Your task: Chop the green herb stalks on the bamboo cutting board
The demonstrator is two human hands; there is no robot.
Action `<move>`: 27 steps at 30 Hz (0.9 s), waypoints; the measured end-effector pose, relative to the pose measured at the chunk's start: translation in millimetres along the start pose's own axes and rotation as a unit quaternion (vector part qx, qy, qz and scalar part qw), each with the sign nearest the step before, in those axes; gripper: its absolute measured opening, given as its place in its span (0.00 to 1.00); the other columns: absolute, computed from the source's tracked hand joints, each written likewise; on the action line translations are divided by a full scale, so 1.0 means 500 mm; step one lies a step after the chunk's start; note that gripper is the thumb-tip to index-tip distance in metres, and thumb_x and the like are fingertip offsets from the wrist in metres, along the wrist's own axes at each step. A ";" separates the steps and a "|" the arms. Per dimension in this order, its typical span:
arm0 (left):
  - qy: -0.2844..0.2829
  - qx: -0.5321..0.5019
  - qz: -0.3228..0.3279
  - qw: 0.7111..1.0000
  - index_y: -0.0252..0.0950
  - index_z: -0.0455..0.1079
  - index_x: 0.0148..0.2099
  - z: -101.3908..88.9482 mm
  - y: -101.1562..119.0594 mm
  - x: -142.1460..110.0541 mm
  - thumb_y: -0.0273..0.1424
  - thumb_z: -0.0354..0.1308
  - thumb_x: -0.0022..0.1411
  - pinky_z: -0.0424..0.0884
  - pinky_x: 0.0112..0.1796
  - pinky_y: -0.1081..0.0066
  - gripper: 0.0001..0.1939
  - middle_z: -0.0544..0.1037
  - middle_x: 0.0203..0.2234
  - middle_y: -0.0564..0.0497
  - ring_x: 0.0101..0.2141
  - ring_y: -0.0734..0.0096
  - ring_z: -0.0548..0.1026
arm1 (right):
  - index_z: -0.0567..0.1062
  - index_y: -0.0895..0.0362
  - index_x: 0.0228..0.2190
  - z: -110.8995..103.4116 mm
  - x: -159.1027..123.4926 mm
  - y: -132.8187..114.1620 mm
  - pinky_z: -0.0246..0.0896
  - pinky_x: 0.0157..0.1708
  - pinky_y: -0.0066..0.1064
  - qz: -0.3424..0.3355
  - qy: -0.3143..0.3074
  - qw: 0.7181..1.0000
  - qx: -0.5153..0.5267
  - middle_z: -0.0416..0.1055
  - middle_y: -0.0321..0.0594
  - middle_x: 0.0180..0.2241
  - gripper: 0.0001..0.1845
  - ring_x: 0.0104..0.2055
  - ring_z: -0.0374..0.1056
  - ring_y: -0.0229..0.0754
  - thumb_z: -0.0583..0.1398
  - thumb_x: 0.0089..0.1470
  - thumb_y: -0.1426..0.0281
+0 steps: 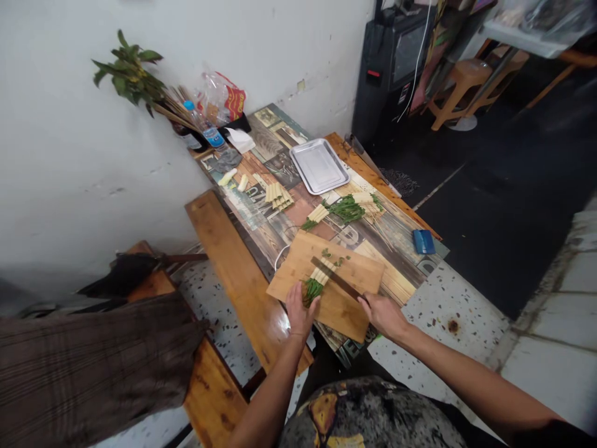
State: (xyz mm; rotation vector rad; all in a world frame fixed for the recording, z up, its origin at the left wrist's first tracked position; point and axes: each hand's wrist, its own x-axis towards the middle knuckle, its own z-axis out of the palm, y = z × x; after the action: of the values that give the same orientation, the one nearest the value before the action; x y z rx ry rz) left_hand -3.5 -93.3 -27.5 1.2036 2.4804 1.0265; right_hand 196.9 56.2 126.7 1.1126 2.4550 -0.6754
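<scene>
My right hand (383, 316) grips the handle of a long knife (344, 284), whose blade lies across a row of pale rolls (321, 274). Green leafy herbs (313, 290) stick out of the rolls' near end. My left hand (301, 313) holds that herb end, its fingers and thumb to either side. All this rests on a wooden cutting board (295, 256), with green trimmings (336, 255) past the blade. Beyond the board lie another small row of herb rolls (318, 214), a pile of green herbs (347, 210) and a stack of plain pale rolls (278, 196).
A metal tray (319, 166) stands farther back on the patterned table (298, 208). A blue packet (423, 241) lies at the right edge. By the wall are a water bottle (213, 135) and leafy stems (125, 71). A wooden bench (233, 267) runs along the left.
</scene>
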 end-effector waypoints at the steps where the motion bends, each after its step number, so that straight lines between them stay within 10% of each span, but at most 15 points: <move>1: 0.001 -0.002 0.002 1.000 0.34 0.61 0.62 0.007 0.007 0.001 0.45 0.60 0.61 0.62 0.59 0.48 0.33 0.69 0.56 0.36 0.58 0.51 0.65 | 0.73 0.58 0.39 0.006 -0.006 -0.008 0.59 0.34 0.30 -0.005 -0.008 1.000 0.001 0.78 0.45 0.36 0.20 0.38 0.75 0.45 0.45 0.68 0.62; 27: -0.037 -0.004 0.032 0.999 0.37 0.74 0.50 0.061 0.003 0.027 0.31 0.58 0.63 0.67 0.55 0.50 0.14 0.77 0.48 0.42 0.53 0.53 0.71 | 0.72 0.58 0.41 0.058 0.033 -0.053 0.63 0.32 0.28 -0.016 -0.054 0.994 -0.098 0.78 0.48 0.36 0.21 0.38 0.76 0.45 0.43 0.68 0.63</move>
State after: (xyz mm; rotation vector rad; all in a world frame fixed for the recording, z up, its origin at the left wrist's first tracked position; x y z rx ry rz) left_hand 2.2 -67.3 -47.4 1.3010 2.3944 0.9888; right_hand 169.4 34.7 101.9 0.9387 2.3931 -0.4777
